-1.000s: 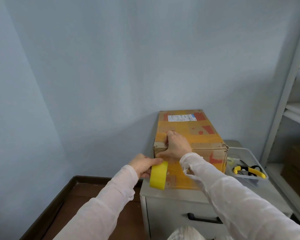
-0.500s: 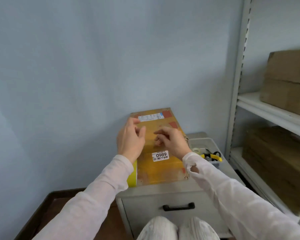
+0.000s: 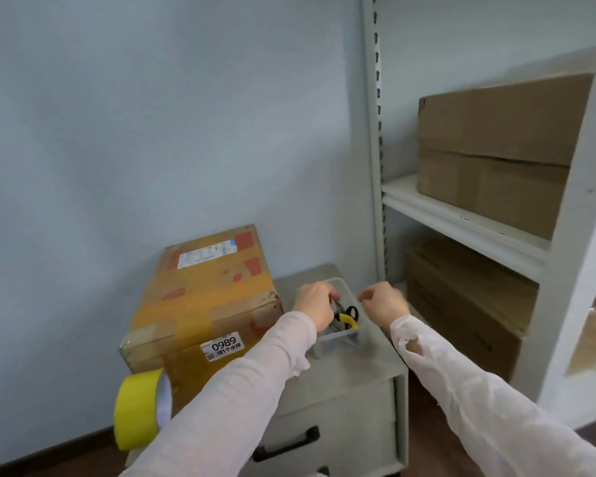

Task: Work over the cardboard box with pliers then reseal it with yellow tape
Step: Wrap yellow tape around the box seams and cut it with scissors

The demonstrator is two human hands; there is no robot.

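– Question one: where is the yellow tape?
– Lower left of the frame, standing on edge by the front lower corner of the cardboard box, with no hand on it. The box stands on the grey table, left of centre.
– And the hands?
– Both are right of the box, over a clear tray on the table. The left hand has its fingers curled down at the pliers in the tray; whether they grasp them I cannot tell. The right hand, just beside it, has its fingers clenched, nothing showing in them.
– Far right?
– White shelves carrying brown cartons.
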